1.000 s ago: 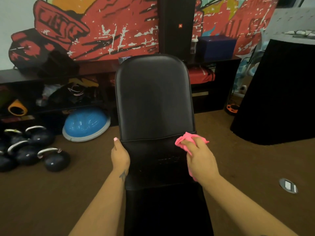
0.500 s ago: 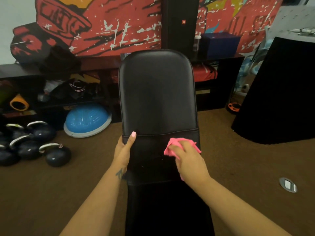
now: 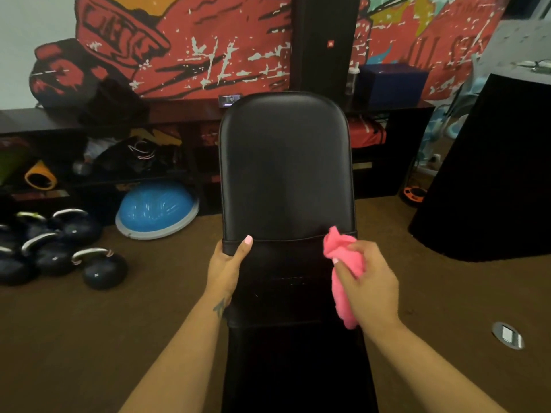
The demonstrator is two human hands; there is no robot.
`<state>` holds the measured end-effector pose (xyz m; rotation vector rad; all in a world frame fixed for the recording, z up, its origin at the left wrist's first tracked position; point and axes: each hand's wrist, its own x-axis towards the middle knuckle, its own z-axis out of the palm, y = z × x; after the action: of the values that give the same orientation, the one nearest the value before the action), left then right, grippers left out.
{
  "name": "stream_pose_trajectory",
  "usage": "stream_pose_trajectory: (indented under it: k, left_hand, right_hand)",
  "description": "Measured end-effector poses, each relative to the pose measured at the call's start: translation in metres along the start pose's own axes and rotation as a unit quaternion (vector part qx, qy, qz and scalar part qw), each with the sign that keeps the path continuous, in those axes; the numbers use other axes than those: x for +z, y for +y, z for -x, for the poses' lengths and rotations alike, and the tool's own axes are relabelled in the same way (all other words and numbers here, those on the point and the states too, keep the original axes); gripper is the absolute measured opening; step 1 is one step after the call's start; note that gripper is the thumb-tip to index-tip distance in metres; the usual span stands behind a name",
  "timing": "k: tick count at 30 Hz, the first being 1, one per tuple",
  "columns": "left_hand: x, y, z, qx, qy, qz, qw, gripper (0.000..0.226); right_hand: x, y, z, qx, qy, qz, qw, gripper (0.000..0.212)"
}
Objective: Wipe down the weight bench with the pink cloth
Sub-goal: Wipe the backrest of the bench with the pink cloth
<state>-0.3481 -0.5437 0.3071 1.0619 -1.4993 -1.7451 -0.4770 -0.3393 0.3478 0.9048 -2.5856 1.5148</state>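
The black padded weight bench (image 3: pixel 286 174) runs away from me down the middle of the view, its back pad raised. My left hand (image 3: pixel 228 265) grips the bench's left edge at the seam between the pads, thumb on top. My right hand (image 3: pixel 368 281) is closed on the bunched pink cloth (image 3: pixel 343 263) and presses it against the right side of the bench just below that seam. One end of the cloth hangs down under my palm.
Several black kettlebells (image 3: pixel 95 268) lie on the brown floor at left, beside a blue half-ball trainer (image 3: pixel 156 208). Dark shelving (image 3: pixel 89 162) lines the mural wall behind. A large black block (image 3: pixel 492 174) stands at right. A round metal floor plate (image 3: pixel 508 335) sits at lower right.
My right hand swept the pink cloth from the bench's right edge to its middle and back to the right edge. My left thumb came up over the seam.
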Motion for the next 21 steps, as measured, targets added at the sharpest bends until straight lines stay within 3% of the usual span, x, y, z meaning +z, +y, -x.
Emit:
stream_pose_trajectory:
  k: [2, 4, 10, 15, 18, 21]
  left_hand:
    - [0.0, -0.002, -0.001, 0.004, -0.002, 0.003, 1.0, 0.068]
    - [-0.001, -0.002, -0.001, 0.001, -0.007, 0.009, 1.0, 0.062]
    - [-0.004, -0.004, -0.002, -0.005, -0.026, 0.041, 0.999, 0.065]
    - [-0.004, -0.005, -0.004, -0.026, -0.013, 0.035, 0.999, 0.105]
    - [-0.003, -0.005, -0.004, -0.014, -0.011, 0.032, 0.999, 0.093]
    - [-0.004, -0.006, -0.005, -0.005, -0.019, 0.038, 0.999, 0.087]
  right_hand:
    - [0.013, 0.006, 0.004, -0.066, -0.048, 0.139, 0.987, 0.023]
    - [0.025, 0.012, 0.008, -0.091, -0.059, 0.171, 0.979, 0.028]
    - [0.034, 0.006, 0.001, -0.05, -0.013, 0.125, 0.991, 0.012]
    - [0.056, -0.019, 0.002, -0.001, 0.003, 0.029, 1.0, 0.029]
    - [0.062, -0.017, 0.017, -0.105, -0.094, 0.112, 0.984, 0.031]
    - [0.05, 0.004, 0.016, -0.208, -0.095, 0.191, 0.955, 0.03]
